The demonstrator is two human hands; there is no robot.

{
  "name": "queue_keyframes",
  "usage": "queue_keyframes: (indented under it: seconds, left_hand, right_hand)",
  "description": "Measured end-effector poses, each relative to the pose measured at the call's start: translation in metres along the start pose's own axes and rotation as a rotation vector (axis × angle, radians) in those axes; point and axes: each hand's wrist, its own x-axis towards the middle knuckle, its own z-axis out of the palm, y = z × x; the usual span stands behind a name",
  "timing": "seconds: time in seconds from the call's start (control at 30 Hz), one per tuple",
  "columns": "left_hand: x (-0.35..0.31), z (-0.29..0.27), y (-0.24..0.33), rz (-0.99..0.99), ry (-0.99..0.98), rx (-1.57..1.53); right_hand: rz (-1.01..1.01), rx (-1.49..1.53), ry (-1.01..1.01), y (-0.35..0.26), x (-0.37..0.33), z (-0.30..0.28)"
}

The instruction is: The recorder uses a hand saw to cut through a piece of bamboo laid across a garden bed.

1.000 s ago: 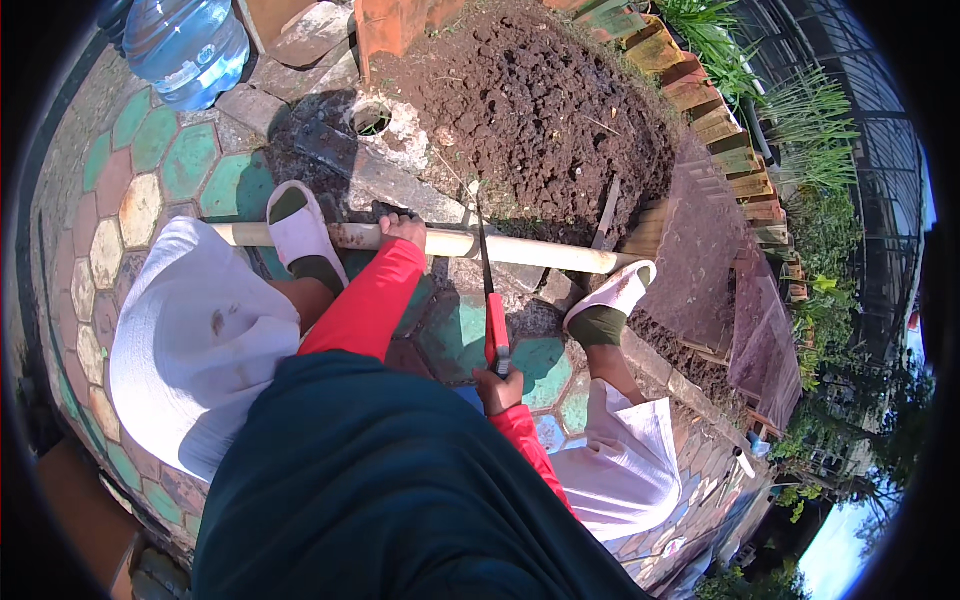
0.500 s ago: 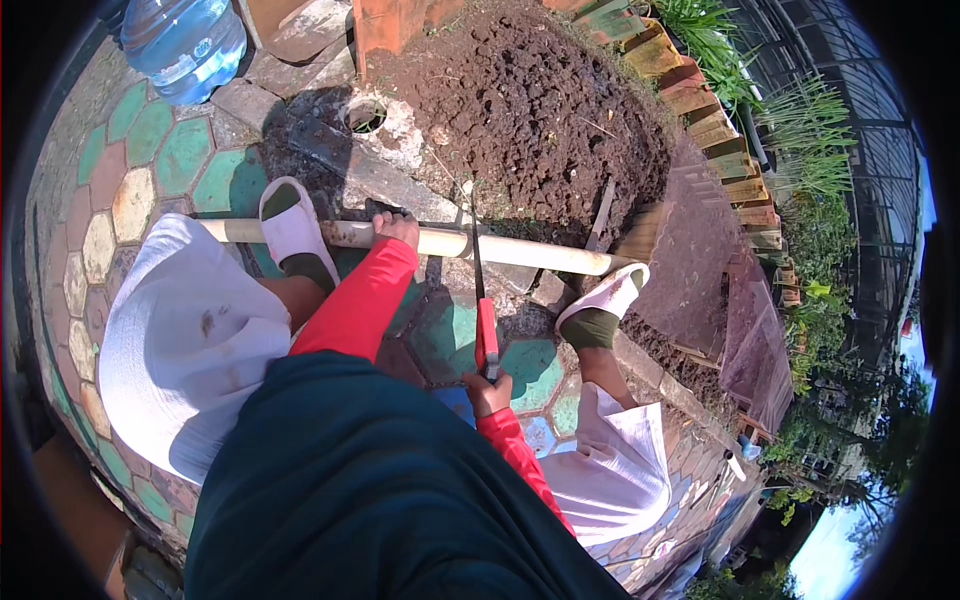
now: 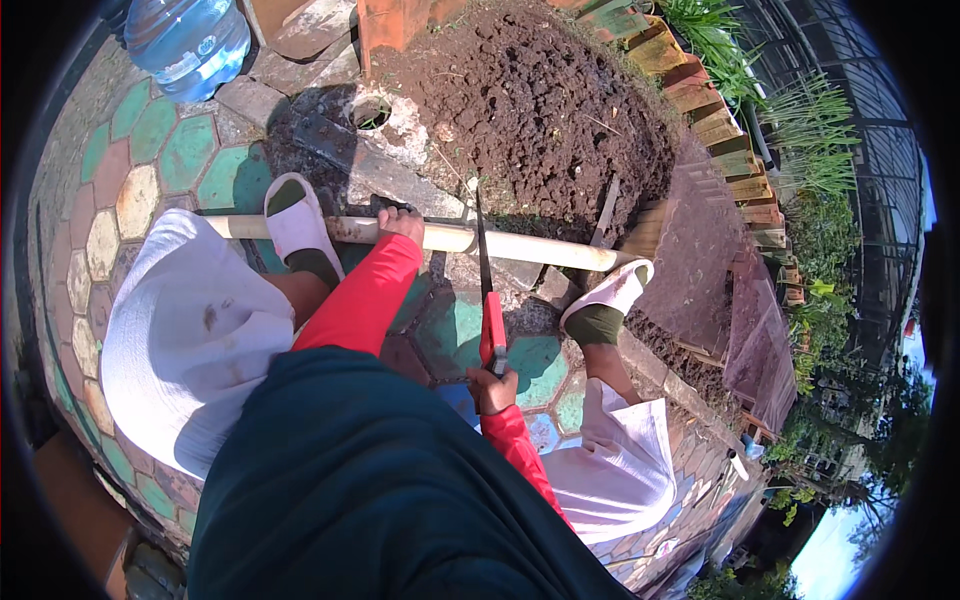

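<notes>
A pale bamboo pole lies crosswise in front of me. Both my feet, in light slide sandals, rest against or on it. My left hand is wrapped over the pole just right of the left sandal. My right hand grips the handle of a hand saw, which has a red-and-black handle and a narrow dark blade. The blade crosses the pole to the right of my left hand, its tip pointing away from me. How deep its teeth sit in the pole I cannot tell.
Beyond the pole is a bed of dark loose soil, edged by coloured blocks. A large blue water bottle stands far left. Green and tan hexagonal pavers lie underfoot. Reddish slabs are at right.
The saw and my right hand have shifted slightly, with the handle a little farther right. My left hand keeps its hold on the pole, and the whole view has shifted a touch.
</notes>
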Motion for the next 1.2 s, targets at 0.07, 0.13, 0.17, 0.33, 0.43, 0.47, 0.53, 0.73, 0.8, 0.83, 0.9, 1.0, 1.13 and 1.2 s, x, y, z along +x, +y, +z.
queue_keyframes:
  seconds: [0.07, 0.13, 0.17, 0.33, 0.43, 0.47, 0.53, 0.73, 0.8, 0.83, 0.9, 1.0, 1.13, 1.2]
  left_hand:
    - [-0.002, -0.005, 0.0, -0.013, -0.008, 0.0]
    - [-0.007, -0.009, 0.002, 0.017, 0.113, -0.013]
    - [-0.004, -0.014, 0.008, 0.017, 0.08, -0.023]
    - [0.002, -0.002, 0.005, 0.003, -0.001, 0.012]
    - [-0.009, 0.004, -0.003, -0.018, 0.035, 0.019]
    - [-0.006, 0.002, -0.002, -0.013, 0.104, 0.023]
    - [-0.001, 0.0, 0.001, -0.02, 0.132, 0.038]
    - [0.002, -0.007, 0.009, 0.014, 0.1, 0.009]
    - [-0.001, -0.01, 0.007, 0.03, 0.076, -0.005]
    - [-0.006, -0.013, 0.004, 0.027, 0.037, 0.015]
    - [0.002, -0.024, 0.01, 0.009, -0.124, -0.018]
    - [0.004, -0.002, 0.005, 0.009, -0.046, 0.007]
    - [-0.004, -0.017, -0.003, -0.01, -0.025, -0.035]
    - [-0.004, -0.018, 0.001, -0.012, 0.016, -0.055]
  right_hand:
    - [0.018, -0.007, 0.038, -0.013, 0.003, 0.003]
    - [0.016, 0.013, 0.026, -0.034, 0.034, 0.025]
    - [-0.011, -0.017, 0.048, -0.037, 0.061, 0.036]
    - [0.046, 0.07, -0.066, -0.038, 0.086, 0.031]
    - [0.021, 0.033, -0.006, -0.017, 0.02, 0.016]
    - [0.025, 0.034, -0.004, -0.014, 0.018, 0.015]
    - [0.027, 0.017, 0.008, -0.005, 0.021, 0.016]
    - [-0.127, -0.166, 0.052, 0.003, 0.037, 0.005]
    - [0.1, 0.025, -0.102, -0.036, 0.031, -0.005]
    - [0.07, -0.026, -0.105, -0.047, 0.025, -0.002]
    - [0.012, -0.093, -0.055, -0.033, 0.016, 0.004]
    - [0.034, -0.09, 0.01, -0.008, -0.025, -0.002]
    - [0.032, -0.098, 0.009, -0.018, -0.013, -0.006]
    - [0.028, -0.148, -0.01, -0.034, 0.023, 0.014]
